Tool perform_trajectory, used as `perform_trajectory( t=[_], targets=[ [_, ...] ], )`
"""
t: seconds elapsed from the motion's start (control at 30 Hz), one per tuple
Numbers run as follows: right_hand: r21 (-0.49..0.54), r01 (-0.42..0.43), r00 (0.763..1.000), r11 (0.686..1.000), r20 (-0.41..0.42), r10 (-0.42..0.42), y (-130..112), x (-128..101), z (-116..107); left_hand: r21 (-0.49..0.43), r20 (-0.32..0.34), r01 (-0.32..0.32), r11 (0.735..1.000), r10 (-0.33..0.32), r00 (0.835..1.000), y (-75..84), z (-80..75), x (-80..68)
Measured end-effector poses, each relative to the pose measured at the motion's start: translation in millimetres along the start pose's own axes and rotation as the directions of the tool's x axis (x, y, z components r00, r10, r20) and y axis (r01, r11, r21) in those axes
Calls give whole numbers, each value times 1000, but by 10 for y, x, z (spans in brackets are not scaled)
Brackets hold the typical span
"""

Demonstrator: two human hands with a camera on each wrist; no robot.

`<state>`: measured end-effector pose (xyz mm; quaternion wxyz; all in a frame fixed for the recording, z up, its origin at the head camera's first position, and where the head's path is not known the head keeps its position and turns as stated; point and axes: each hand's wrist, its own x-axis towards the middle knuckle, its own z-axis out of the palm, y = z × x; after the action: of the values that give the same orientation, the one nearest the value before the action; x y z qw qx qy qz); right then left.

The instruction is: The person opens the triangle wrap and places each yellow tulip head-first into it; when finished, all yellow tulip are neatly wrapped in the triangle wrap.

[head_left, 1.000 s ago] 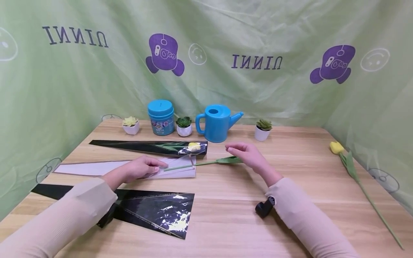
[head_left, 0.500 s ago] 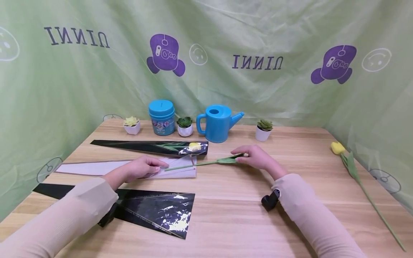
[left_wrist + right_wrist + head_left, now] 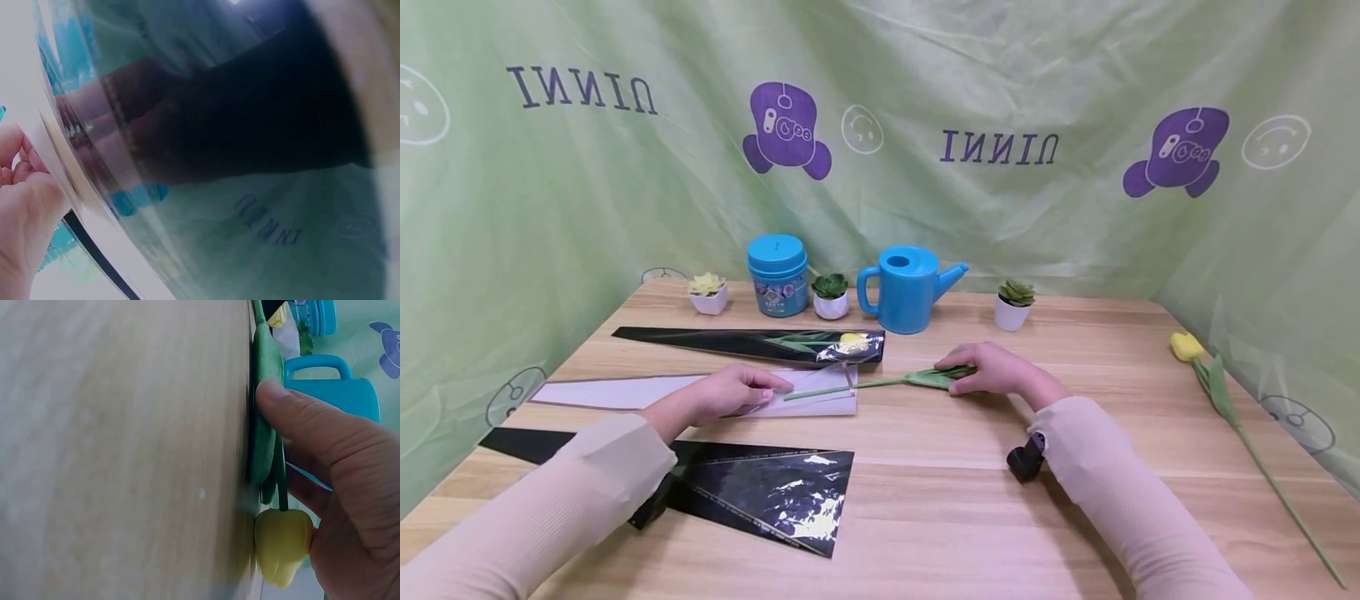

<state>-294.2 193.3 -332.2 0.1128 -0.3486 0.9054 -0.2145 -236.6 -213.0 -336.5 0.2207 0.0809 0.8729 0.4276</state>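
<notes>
Nearest the camera an empty black and clear plastic flower sleeve (image 3: pixel 760 493) lies flat on the wooden surface (image 3: pixel 925 517). Beyond it, the left hand (image 3: pixel 722 392) rests with straight fingers on a pale lilac flower sleeve (image 3: pixel 625 390), pinning its open mouth, where the cut end of the yellow tulip with a thin green stem and leaves (image 3: pixel 880 382) lies on the paper.

The tulip looks light, limp and easily bruised; the stem would likely bend if lifted from one end, so a hold on the stem and leaves just under the bloom seems safest, sparing the petals. The right hand (image 3: pixel 992 371) takes it there: in the right wrist view its thumb (image 3: pixel 312 425) presses the leaves, and the yellow bud (image 3: pixel 282 544) sits under the palm.

Farther back lies a black sleeve already holding a tulip (image 3: pixel 775 343), then a blue plastic watering can (image 3: pixel 906 287).
</notes>
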Motion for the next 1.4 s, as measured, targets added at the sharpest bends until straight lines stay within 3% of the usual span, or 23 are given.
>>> perform_trajectory(
  t=[0.67,0.93,1.13,1.4],
  targets=[
    [3,-24,996,1000,-91,25,-72,13,98,17,-7,-5,1000,5,1000,-1,13,-19],
    [102,-75,986,992,-138,88,-164,-13,135,18,-12,8,1000,-8,1000,-1,11,-1],
    [163,-94,976,982,-181,123,-267,-29,196,14,-14,-28,1000,29,999,17,58,-23],
    [233,-135,956,963,-225,189,-395,34,307,43,-67,-38,998,41,997,87,74,-27]
  ],
)
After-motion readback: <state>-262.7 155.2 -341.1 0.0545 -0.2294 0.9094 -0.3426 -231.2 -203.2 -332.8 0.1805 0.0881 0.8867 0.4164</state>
